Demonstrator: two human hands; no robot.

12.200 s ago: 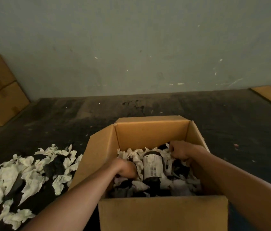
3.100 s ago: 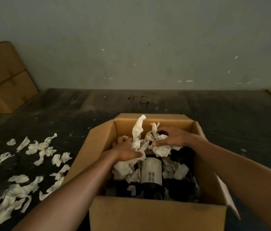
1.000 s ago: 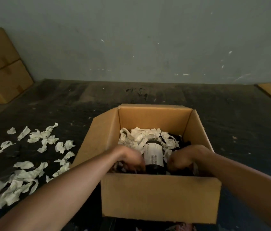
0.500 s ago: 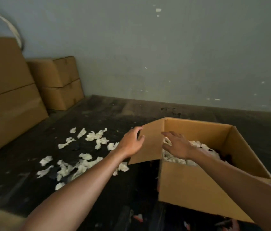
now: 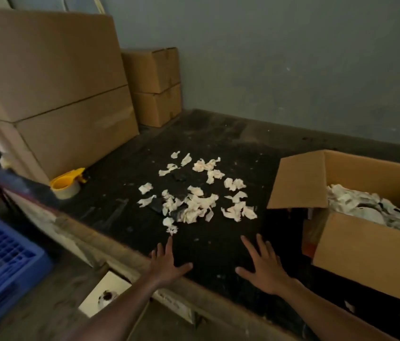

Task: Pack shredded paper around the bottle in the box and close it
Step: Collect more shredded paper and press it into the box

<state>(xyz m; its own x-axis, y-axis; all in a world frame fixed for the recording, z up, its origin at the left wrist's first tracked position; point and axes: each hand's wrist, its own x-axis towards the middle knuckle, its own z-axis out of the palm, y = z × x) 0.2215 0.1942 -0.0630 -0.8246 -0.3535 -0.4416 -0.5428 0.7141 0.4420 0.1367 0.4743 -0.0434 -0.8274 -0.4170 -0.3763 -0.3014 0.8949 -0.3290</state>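
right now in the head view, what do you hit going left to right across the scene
blue crate → yellow tape dispenser → loose shredded paper → open box

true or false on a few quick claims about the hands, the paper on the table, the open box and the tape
1. Both hands are empty with fingers spread. True: the left hand and right hand hold nothing.
2. The open cardboard box is already closed. False: its flaps stand open, with shredded paper inside.
3. Loose shredded paper lies on the table, left of the box. True.
4. The yellow tape dispenser is inside the box. False: it sits on the table beside the large stacked cartons.
5. The left hand is gripping a flap. False: it hovers near the table edge.
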